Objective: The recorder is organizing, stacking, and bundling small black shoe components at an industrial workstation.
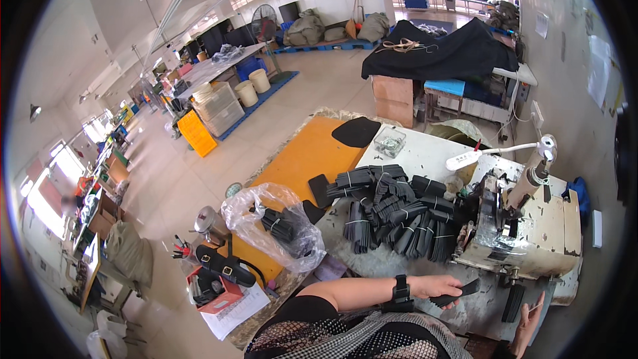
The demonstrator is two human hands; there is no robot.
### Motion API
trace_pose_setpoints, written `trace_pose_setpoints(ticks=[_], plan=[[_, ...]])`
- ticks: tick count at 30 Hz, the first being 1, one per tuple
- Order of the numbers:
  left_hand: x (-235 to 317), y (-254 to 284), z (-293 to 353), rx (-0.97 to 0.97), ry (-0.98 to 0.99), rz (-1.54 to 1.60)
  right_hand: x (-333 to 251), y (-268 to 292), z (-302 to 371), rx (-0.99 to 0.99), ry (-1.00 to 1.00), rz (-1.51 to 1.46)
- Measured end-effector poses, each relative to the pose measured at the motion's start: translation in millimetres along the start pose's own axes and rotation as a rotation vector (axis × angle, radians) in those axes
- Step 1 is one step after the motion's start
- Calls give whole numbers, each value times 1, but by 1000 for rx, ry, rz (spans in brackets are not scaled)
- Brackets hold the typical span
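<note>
My left hand (437,287), with a black band on its wrist, is closed around a small stack of flat black strips (469,288). It is over the grey tabletop, in front of the heaped bundles. My right hand (528,324) is at the lower right, fingers stretched and apart; a thin pale line near its fingertips is too small to name. Between the hands, another stack of black strips (512,302) lies below the machine (525,233). Many bundles of black strips (399,213), tied with pale bands, are heaped beyond my left hand.
A clear plastic bag (299,252) with black strips inside stands left of the heap. A red box (216,298) and black sandal (226,267) are farther left. A white lamp (463,160) reaches over the table's far side, near a clear tray (389,141). A wall (565,60) bounds the right.
</note>
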State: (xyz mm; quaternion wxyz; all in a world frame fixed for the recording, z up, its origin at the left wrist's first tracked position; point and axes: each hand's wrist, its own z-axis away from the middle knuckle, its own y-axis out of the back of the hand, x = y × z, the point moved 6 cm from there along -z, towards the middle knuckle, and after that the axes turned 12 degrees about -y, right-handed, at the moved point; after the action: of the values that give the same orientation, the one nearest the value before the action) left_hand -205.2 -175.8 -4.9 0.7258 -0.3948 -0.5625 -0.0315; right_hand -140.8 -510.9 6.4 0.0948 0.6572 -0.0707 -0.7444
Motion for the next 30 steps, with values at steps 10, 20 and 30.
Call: trace_pose_setpoints(ticks=[10, 20, 30], plan=[[-14, -10, -11, 17, -7, 15, -3, 19, 1, 186, -116, 274], [20, 0, 4, 146, 33, -22, -20, -11, -32, 151, -223, 498], [12, -2, -10, 95, 104, -21, 19, -8, -40, 270, -317, 770]])
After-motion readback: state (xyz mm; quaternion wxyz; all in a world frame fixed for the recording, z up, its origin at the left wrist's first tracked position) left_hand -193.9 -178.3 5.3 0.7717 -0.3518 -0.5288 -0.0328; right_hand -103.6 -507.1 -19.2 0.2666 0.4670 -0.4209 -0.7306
